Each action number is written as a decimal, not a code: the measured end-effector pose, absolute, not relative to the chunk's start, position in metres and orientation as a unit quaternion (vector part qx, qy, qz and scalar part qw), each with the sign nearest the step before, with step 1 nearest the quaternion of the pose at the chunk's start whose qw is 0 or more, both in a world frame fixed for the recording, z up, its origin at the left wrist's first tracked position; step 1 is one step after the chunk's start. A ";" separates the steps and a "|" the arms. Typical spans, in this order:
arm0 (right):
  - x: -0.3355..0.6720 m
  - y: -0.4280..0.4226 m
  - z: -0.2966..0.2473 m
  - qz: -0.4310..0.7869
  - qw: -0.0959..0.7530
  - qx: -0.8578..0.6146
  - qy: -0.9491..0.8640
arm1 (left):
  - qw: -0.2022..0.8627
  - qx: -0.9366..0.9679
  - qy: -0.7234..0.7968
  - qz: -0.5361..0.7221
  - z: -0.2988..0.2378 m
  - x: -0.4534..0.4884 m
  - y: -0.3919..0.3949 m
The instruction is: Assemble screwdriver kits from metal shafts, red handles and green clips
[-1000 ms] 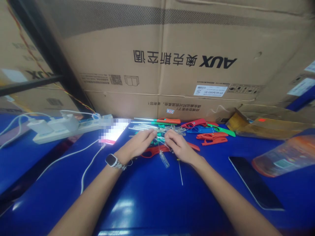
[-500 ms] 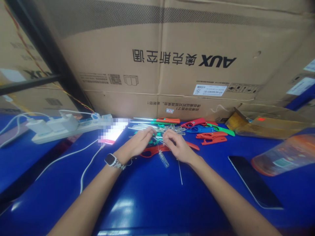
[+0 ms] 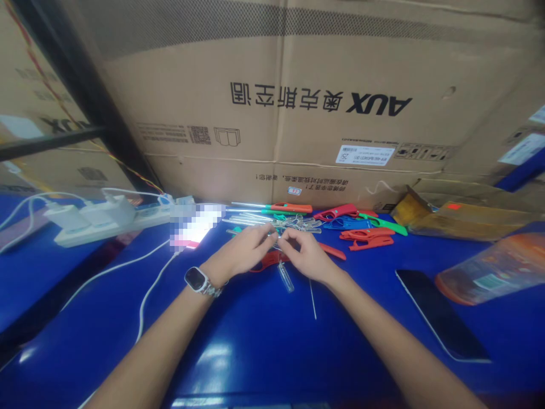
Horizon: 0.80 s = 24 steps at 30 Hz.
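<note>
Two bare arms reach forward over the blue table (image 3: 264,341). A black phone (image 3: 438,315) lies on the right. A thin metal pin (image 3: 313,300) and a small clear tube (image 3: 286,278) lie just by the right hand (image 3: 307,257). The left hand (image 3: 243,251), with a watch (image 3: 195,279) on its wrist, meets it fingertip to fingertip. Both pinch one tiny part (image 3: 279,241), too small to make out, above a red handle (image 3: 270,260). Behind lie more coloured handles (image 3: 368,234), then a big cardboard box (image 3: 298,113).

Bare forearms, no sleeves; a dark-faced, metal-banded wristwatch (image 3: 195,279) on the left wrist.
</note>
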State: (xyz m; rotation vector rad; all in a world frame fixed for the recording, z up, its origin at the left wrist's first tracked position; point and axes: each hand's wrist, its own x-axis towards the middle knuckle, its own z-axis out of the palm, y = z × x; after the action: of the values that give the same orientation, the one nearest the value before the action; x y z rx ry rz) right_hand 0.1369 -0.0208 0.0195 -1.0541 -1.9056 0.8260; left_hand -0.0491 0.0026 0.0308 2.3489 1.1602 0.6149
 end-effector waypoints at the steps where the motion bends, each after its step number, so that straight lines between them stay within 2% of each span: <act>1: 0.135 -0.021 0.018 0.340 0.401 -0.421 -0.739 | 0.217 0.856 0.417 0.217 0.030 -0.049 0.003; 5: 0.128 -0.020 0.012 0.379 0.428 -0.443 -0.690 | 0.191 0.859 0.434 0.193 0.028 -0.049 0.005; 12: 0.123 -0.007 0.000 0.325 0.459 -0.473 -0.678 | 0.141 0.850 0.483 0.154 0.032 -0.048 0.002; 16: 0.118 -0.004 0.001 0.377 0.463 -0.475 -0.646 | 0.125 0.853 0.493 0.120 0.036 -0.047 -0.001; 19: 0.115 -0.005 0.003 0.429 0.464 -0.468 -0.618 | 0.118 0.856 0.488 0.123 0.038 -0.047 -0.002; 24: 0.112 -0.003 0.000 0.420 0.496 -0.460 -0.605 | 0.134 0.855 0.475 0.160 0.037 -0.052 0.002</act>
State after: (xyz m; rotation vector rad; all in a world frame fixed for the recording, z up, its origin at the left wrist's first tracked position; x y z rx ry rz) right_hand 0.1122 -0.0026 0.0002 -1.1158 -1.4652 1.0188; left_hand -0.0516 0.0018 0.0368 2.4789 1.3772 0.4625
